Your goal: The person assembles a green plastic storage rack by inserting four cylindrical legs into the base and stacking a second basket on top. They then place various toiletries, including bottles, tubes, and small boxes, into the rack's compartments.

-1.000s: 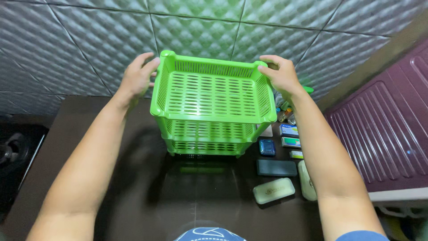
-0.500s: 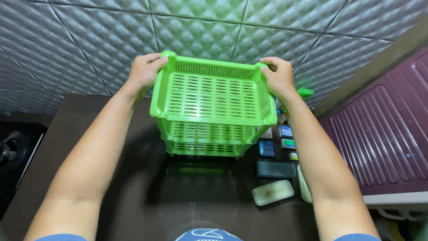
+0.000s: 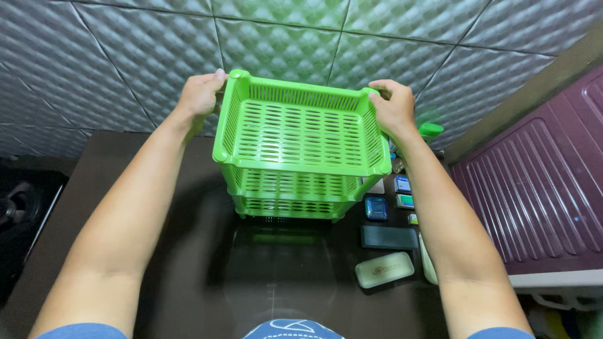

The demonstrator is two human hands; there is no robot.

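A bright green slotted plastic rack (image 3: 301, 164) with three stacked basket tiers stands on a dark glossy table (image 3: 188, 276) against a padded grey wall. My left hand (image 3: 200, 94) grips the top basket's far left corner. My right hand (image 3: 394, 107) grips its far right corner. The top basket is empty; the lower tiers are mostly hidden under it.
To the right of the rack lie small items: a blue square case (image 3: 375, 208), a dark flat case (image 3: 389, 237), a pale green oblong case (image 3: 384, 269) and a green cap (image 3: 431, 131). A purple ribbed panel (image 3: 540, 188) fills the right side. A dark object (image 3: 12, 213) sits at far left.
Both hands have shifted slightly along the top basket's far corners and the view has dropped a little. The rack stays in the same spot.
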